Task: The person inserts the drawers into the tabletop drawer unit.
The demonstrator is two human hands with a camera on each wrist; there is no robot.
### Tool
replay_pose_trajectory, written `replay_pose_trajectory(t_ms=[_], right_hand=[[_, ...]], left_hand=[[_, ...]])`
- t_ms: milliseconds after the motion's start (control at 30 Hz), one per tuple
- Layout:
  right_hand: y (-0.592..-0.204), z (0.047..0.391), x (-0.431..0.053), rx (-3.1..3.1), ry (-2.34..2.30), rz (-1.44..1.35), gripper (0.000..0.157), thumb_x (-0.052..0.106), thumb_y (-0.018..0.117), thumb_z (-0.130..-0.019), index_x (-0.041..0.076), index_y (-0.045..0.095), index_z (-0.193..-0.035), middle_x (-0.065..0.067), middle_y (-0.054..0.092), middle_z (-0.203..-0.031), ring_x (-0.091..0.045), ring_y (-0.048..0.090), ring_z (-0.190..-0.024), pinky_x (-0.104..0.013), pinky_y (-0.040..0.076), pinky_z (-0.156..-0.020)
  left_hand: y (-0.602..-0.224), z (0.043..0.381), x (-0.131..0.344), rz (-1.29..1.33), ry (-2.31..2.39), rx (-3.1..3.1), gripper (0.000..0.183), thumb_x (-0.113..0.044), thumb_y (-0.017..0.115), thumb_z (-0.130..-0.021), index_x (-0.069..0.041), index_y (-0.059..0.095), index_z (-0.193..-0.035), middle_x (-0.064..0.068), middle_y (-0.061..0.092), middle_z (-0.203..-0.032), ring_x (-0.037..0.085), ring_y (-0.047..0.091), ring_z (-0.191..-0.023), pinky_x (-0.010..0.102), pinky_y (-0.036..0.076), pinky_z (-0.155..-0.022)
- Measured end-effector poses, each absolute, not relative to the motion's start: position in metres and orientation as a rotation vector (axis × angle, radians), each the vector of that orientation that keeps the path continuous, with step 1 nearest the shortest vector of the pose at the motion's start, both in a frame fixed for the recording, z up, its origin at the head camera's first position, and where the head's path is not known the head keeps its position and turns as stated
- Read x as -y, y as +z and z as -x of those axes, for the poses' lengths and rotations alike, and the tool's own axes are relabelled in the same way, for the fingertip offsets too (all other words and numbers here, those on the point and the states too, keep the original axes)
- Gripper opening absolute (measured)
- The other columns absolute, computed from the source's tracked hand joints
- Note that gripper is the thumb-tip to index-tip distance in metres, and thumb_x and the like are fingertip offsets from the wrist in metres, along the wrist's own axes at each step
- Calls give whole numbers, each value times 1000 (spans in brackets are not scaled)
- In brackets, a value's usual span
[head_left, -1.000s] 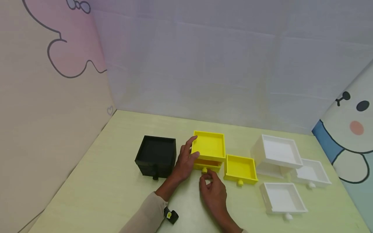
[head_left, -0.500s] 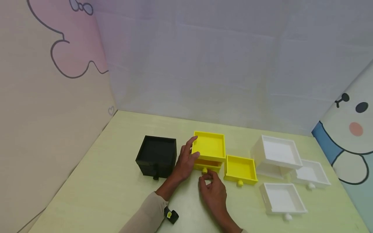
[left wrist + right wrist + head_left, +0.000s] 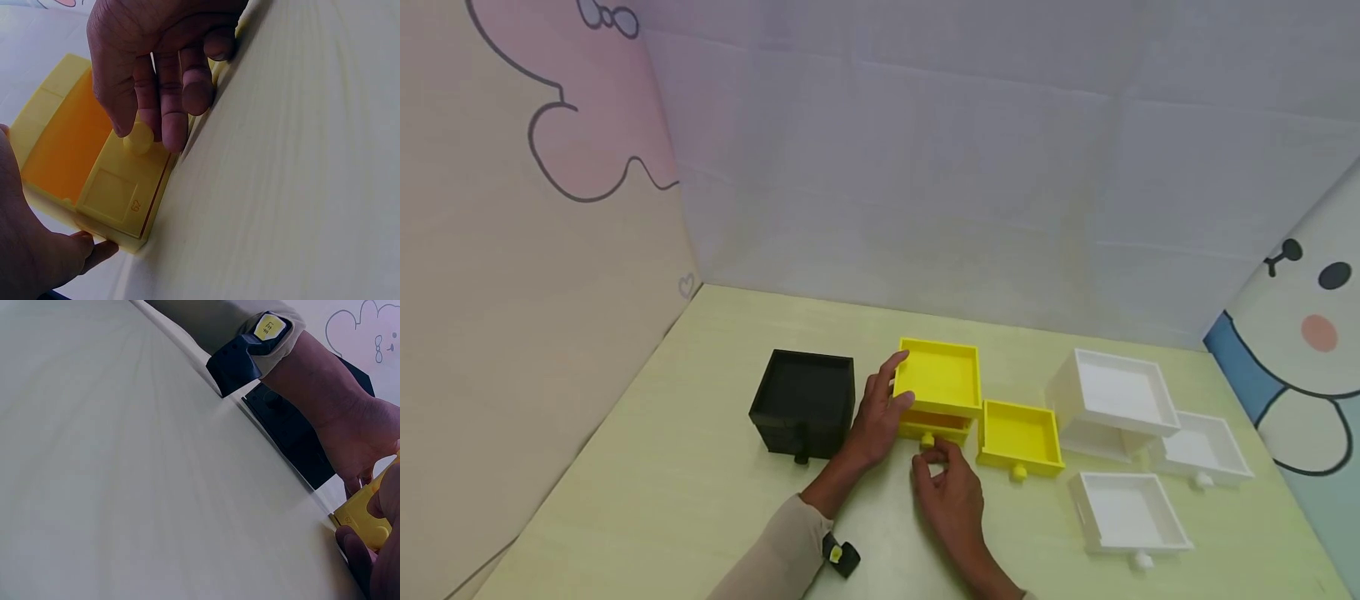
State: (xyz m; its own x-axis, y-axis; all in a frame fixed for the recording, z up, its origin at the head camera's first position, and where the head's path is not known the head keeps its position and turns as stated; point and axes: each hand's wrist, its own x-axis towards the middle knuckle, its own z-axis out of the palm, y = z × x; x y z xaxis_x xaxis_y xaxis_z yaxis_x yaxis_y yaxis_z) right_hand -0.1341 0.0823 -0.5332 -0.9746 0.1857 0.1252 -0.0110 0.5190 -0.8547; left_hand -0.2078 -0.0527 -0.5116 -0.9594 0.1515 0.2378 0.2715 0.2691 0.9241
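Note:
A small yellow drawer cabinet [image 3: 936,375] with a shallow tray top stands mid-table. My left hand [image 3: 871,425] grips its left side, thumb over the front top edge. The upper slot gapes open, and a yellow drawer [image 3: 112,190] sits in the lower slot. Its round knob [image 3: 139,139] lies between the thumb and fingers of my right hand [image 3: 953,496], which pinches it. To the right of the cabinet a second yellow drawer [image 3: 1021,433] rests on the table, knob facing me.
A black drawer cabinet [image 3: 805,400] stands left of the yellow one. On the right is a white cabinet [image 3: 1123,387] with an open front. One white drawer [image 3: 1202,442] lies beside it and another white drawer [image 3: 1131,508] in front. A back wall [image 3: 887,183] bounds the table.

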Motion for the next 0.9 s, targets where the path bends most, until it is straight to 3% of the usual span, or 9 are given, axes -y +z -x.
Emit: replay_pose_trajectory(t_ms=[533, 900], right_hand=[[-534, 131, -82, 2532, 1466, 185, 30, 22, 67, -93, 8, 60, -118, 4, 72, -89, -1, 59, -57, -25, 46, -57], [-532, 130, -82, 2494, 1496, 223, 24, 21, 66, -95, 7, 55, -111, 0, 71, -87, -2, 60, -52, -25, 47, -56]], left_hand=[[-509, 206, 54, 425, -1815, 2432, 55, -35, 44, -102, -36, 29, -155, 16, 36, -142, 38, 42, -129, 56, 36, -104], [-511, 207, 54, 446, -1820, 2404, 54, -36, 45, -102, -35, 30, -155, 16, 36, -143, 38, 42, -130, 56, 35, -106]])
